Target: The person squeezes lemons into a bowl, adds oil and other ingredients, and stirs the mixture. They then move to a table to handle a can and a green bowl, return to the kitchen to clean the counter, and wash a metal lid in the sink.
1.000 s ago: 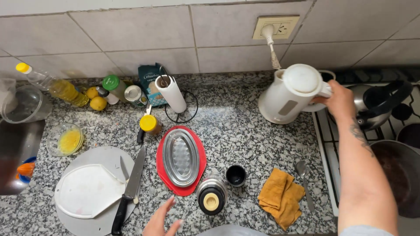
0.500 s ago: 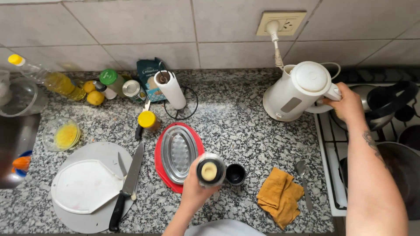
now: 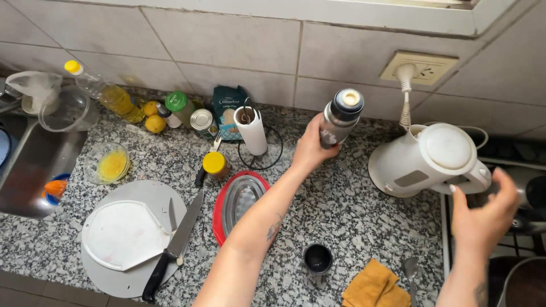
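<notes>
We looked down on a granite counter (image 3: 352, 216). Our left hand (image 3: 311, 149) was clamped around a steel thermos flask (image 3: 339, 118), held upright in the air near the white electric kettle (image 3: 430, 161), its mouth open. The flask's dark cup-lid (image 3: 317, 258) stood off on the counter beside an orange cloth (image 3: 375, 286). Our right hand (image 3: 484, 211) curled loosely at the kettle's handle, fingers parted, not clearly gripping. We judged the flask opened and in position, with nothing poured yet.
</notes>
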